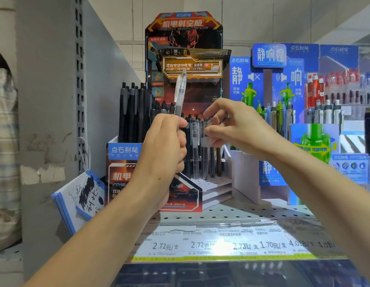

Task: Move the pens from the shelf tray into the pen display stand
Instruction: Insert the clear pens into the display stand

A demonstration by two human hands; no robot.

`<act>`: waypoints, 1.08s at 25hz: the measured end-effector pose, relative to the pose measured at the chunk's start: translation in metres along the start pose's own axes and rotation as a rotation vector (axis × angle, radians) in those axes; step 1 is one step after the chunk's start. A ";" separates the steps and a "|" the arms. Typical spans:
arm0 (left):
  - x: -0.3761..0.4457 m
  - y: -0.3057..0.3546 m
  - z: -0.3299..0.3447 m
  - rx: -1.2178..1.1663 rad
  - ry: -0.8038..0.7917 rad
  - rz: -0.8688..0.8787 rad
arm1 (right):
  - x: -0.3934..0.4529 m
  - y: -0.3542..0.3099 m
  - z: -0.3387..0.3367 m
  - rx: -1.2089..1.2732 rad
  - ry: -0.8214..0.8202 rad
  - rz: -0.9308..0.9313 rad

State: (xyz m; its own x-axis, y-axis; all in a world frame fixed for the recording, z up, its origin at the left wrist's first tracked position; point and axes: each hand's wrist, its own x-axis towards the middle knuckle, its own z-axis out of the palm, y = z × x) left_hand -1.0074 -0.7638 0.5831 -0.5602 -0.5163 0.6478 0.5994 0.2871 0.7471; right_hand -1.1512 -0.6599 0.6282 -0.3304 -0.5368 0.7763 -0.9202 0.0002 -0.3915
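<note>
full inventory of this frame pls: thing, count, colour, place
clear pen: one, transparent, upright in left hand's grip
pen display stand: one, red and black, centre of shelf
clear pens: several, transparent with dark ink, standing in stand's front rows
black pens: a bundle, black, stand's back left
blue display: one, blue, right of stand
notepad: one, white with blue edge, leaning lower left
price strip: one, white, shelf front edge
left hand: grips clear pen
right hand: pinches a pen standing in the stand
</note>
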 end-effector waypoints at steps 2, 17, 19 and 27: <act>0.001 -0.002 0.001 0.017 0.003 0.039 | 0.001 0.001 0.003 -0.038 -0.012 -0.003; -0.002 -0.004 0.007 0.007 -0.080 0.078 | -0.009 -0.023 -0.010 0.495 0.173 -0.070; -0.002 -0.005 0.009 0.002 -0.094 0.074 | -0.013 -0.027 -0.009 0.499 0.120 -0.107; -0.016 -0.010 0.004 0.079 -0.209 0.020 | -0.010 -0.021 -0.020 0.537 0.141 -0.085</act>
State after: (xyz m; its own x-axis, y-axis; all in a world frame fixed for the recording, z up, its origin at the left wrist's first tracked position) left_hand -1.0067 -0.7552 0.5652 -0.6598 -0.3340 0.6731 0.5693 0.3625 0.7379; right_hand -1.1331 -0.6378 0.6384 -0.3188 -0.3983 0.8600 -0.7205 -0.4877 -0.4930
